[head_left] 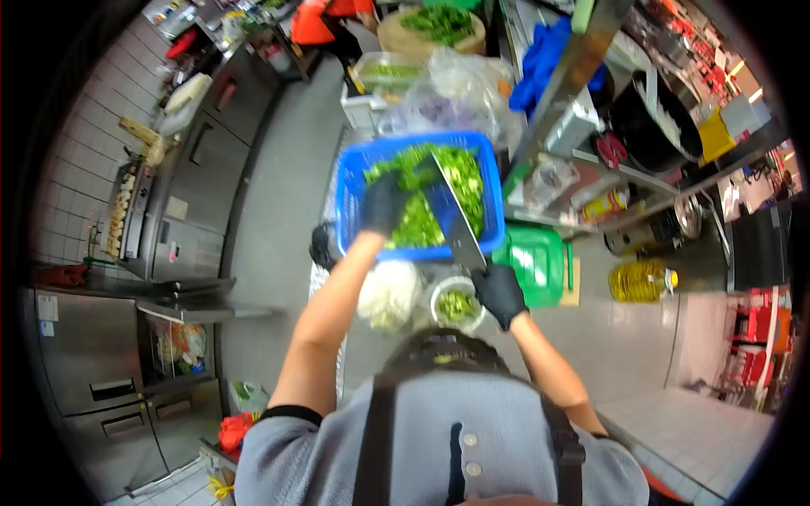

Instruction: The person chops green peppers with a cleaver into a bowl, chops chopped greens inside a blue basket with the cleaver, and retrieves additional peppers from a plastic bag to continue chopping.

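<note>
My right hand (499, 295), in a black glove, is closed around the handle of a cleaver (456, 221). The wide metal blade slants up and left over a blue plastic basket (344, 194). Chopped green vegetables (460, 173) fill much of that basket. In a matching black glove, my left hand (383, 204) reaches into its left side, at the greens; its fingers are blurred and partly lost among them. Close to my body sit a white bowl (436, 309) of cut green pieces (456, 306) and a pale, cabbage-like vegetable (390, 293).
A green plastic container (533, 266) stands right of the basket. Beyond it are clear plastic bags (456, 97) and a round board (396, 35) with greens. A person in orange (312, 21) is at the far end. Metal shelving (620, 175) and an oil jug (639, 280) are on the right.
</note>
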### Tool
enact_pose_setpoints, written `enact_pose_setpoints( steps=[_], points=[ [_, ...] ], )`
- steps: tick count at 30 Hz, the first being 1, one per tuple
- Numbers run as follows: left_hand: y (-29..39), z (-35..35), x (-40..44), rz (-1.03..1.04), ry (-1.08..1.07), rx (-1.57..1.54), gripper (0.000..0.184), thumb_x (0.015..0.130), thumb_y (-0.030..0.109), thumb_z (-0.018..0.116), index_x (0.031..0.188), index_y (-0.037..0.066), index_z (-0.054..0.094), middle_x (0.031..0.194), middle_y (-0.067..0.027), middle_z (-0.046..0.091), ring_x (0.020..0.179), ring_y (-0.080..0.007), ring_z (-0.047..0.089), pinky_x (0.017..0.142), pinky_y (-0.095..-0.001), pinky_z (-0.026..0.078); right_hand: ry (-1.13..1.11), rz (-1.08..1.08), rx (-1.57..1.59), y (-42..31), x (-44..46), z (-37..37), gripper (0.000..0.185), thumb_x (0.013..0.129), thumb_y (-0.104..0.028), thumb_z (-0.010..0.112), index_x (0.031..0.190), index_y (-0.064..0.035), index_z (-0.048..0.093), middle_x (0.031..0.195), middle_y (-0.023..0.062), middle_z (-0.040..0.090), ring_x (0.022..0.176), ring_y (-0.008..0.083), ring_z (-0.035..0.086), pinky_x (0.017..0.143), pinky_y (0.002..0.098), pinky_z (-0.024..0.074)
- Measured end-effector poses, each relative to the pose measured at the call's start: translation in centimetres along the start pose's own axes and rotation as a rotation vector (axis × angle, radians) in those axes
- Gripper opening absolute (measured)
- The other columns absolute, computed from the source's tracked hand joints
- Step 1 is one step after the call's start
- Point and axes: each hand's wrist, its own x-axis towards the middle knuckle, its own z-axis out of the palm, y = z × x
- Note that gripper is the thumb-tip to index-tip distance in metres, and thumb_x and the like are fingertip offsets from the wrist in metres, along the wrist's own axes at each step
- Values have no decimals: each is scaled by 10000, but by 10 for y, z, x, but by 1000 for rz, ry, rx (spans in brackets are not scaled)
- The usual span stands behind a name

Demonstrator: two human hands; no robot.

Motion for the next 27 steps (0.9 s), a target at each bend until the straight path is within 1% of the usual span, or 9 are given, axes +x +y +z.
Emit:
enact_pose_setpoints(
  steps=[1,5,9,11,14,15,19,22,27],
  points=[
    [-7,3,2,32,18,15,427,672,142,774,1026,-25,604,962,-196,646,872,-311,630,780,-364,494,-21,-4,-41,1,2,-1,232,758,-107,538,929,31,612,873,285,600,812,437,581,705,473,468],
    [20,-6,-14,124,34,-28,407,669,121,763,1031,29,602,946,-168,633,852,-327,614,769,-371,496,46,-110,-17,21,14,11,243,807,-189,567,755,38,640,543,141,586,476,218,599,457,344,448],
    [4,11,-23,129,36,-184,386,693,31,732,1052,57,593,945,-110,646,841,-227,627,731,-315,497,-35,4,-39,4,37,14,228,776,-179,556,790,34,636,807,271,613,794,415,602,686,474,464],
    [4,15,-22,-4,-7,-342,357,723,-26,695,1060,28,589,963,-61,654,862,-137,613,743,-280,495,29,-86,-15,6,46,20,250,784,-201,554,744,32,634,741,264,605,732,428,595,654,480,462],
    [1,27,-10,-60,147,-646,314,778,-18,652,1079,-7,563,1014,-93,618,918,-183,586,833,-315,478,17,-66,-9,8,59,28,265,791,-206,547,722,35,635,713,266,595,708,433,589,656,482,460],
    [17,18,-2,-97,100,-927,335,767,-24,660,1079,12,544,992,-82,609,898,-175,581,806,-300,483,61,-105,-72,10,61,28,269,793,-211,549,720,33,636,718,266,594,711,429,591,655,482,459],
    [38,-6,-5,-613,-5,-1140,273,827,22,624,1076,57,517,974,-73,579,825,-193,604,654,-313,524,284,-162,-55,1,56,17,230,791,-196,572,733,17,635,725,251,592,702,412,592,637,474,457],
    [34,-11,-15,-685,-199,-1305,244,851,55,607,1080,62,523,931,-73,582,801,-194,600,637,-299,520,330,-276,-15,-13,42,4,144,803,-141,563,770,-13,619,695,220,592,659,391,590,582,441,458],
    [47,4,-27,-696,-113,-1043,288,810,141,692,1040,2,586,790,-46,596,619,-137,525,580,-265,472,341,-449,-137,-34,21,-3,153,833,-141,586,952,-60,638,709,189,613,642,360,608,572,419,476]
  ],
)
